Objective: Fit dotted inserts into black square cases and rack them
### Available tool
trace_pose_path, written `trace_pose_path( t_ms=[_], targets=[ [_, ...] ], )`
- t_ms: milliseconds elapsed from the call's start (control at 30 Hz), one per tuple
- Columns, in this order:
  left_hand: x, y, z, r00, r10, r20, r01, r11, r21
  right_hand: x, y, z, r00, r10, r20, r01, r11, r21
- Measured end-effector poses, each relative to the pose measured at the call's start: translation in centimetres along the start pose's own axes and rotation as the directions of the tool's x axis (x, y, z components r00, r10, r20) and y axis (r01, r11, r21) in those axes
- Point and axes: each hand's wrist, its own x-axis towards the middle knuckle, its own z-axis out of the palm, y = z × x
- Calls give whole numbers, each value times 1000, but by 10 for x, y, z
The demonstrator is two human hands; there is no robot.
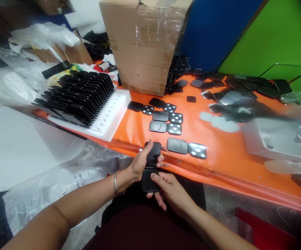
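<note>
In front of my body, over the table's near edge, both hands grip a black hinged two-panel piece (150, 180). It is unfolded, one panel above the other. My left hand (141, 161) closes round the upper panel, with the thumb along its left side. Lower down, my right hand (168, 187) pinches the other panel, its thumb on the face and its fingers underneath. Just beyond lies a similar opened piece (177, 146), one half plain grey, the other dotted with light spots. Several more opened pieces (158, 126) lie in a loose column behind it.
A white foam block (119, 104) at the left bears rows of upright black panels (80, 93). A tall cardboard box (142, 52) stands at the back of the orange table (225, 163). Loose dark plates (231, 99) and a white box (267, 139) are to the right.
</note>
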Motion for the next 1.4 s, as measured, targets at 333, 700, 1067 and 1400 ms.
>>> trace_pose_path(
  t_ms=[333,700,1067,1400],
  targets=[
    [-27,34,-4,994,-5,107,25,981,-191,-9,-54,-36,923,-358,-139,278,873,-402],
    [-35,-34,-21,910,-404,-88,414,890,193,-1,-7,-48,718,-666,-203,217,491,-844],
    [-35,-36,0,929,-309,-205,366,854,371,-8,-7,-43,534,-845,2,307,192,-932],
    [-36,-47,-4,932,-269,-244,345,867,360,-8,-4,-35,554,-827,-94,281,292,-914]
  ],
)
